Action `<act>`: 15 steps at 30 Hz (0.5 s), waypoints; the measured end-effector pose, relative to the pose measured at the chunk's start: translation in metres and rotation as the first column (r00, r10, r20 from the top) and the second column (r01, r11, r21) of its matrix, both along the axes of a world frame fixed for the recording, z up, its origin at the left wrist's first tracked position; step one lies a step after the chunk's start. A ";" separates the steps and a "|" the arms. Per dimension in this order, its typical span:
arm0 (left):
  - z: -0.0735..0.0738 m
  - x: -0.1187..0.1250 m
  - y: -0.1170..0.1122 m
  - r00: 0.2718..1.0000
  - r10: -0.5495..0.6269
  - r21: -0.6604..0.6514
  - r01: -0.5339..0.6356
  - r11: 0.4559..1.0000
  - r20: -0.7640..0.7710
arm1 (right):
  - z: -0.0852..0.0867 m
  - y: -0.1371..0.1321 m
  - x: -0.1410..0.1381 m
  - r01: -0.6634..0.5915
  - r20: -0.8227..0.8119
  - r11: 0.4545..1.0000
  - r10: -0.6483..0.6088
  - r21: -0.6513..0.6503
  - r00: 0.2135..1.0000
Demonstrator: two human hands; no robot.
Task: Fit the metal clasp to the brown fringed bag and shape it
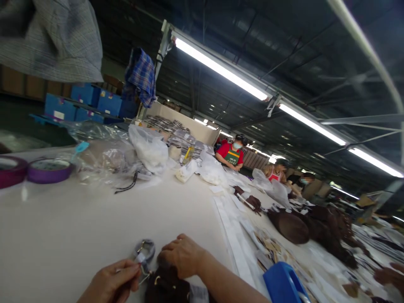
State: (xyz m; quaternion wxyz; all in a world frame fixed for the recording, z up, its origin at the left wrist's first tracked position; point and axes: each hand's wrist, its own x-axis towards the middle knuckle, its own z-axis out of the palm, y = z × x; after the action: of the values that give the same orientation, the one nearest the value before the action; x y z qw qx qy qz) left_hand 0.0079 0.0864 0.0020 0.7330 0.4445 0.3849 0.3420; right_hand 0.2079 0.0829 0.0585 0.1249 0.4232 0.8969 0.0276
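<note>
At the near edge of the white table, a dark brown soft item (167, 284) with gold-coloured metal rings lies partly out of the picture; it looks like a small bag. My right hand (183, 254) rests over its top with curled fingers gripping it. To the left, my left hand (115, 277) is closed in a pinch on a thin white cord or tag string, too small to make out fully. Just past those fingertips lies a coiled greyish strap (148, 249) with a gold-coloured clasp and a small white tag.
Purple tape rolls (49, 170) sit at the left, near clear plastic bags (148, 147). A blue plastic holder (284, 284) stands at the right, beside scattered papers and brown pieces (290, 227). Co-workers (232, 155) work farther along the table; another person's hand (389, 275) shows at the right edge.
</note>
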 end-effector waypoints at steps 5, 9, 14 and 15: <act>0.014 -0.004 -0.007 0.999 0.041 0.027 -0.042 0.999 0.024 | -0.009 -0.006 -0.002 -0.026 -0.042 0.997 0.029 0.074 0.999; 0.013 -0.004 -0.007 0.998 0.053 0.012 -0.054 0.998 0.030 | -0.012 -0.004 -0.003 0.067 -0.077 0.996 -0.063 0.051 0.995; 0.015 -0.002 -0.006 0.999 0.044 -0.028 -0.043 0.999 0.018 | 0.007 -0.001 0.002 0.305 -0.170 0.951 -0.310 -0.054 0.935; 0.016 -0.002 -0.007 0.999 0.041 -0.034 -0.041 0.999 0.016 | 0.015 -0.002 0.003 0.350 -0.205 0.933 -0.360 -0.086 0.910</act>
State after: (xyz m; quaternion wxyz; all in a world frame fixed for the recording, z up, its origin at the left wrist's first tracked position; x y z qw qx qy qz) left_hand 0.0056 0.0797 0.0178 0.7365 0.4211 0.3936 0.3540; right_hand 0.2108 0.0807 0.0735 0.0392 0.5764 0.8138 -0.0632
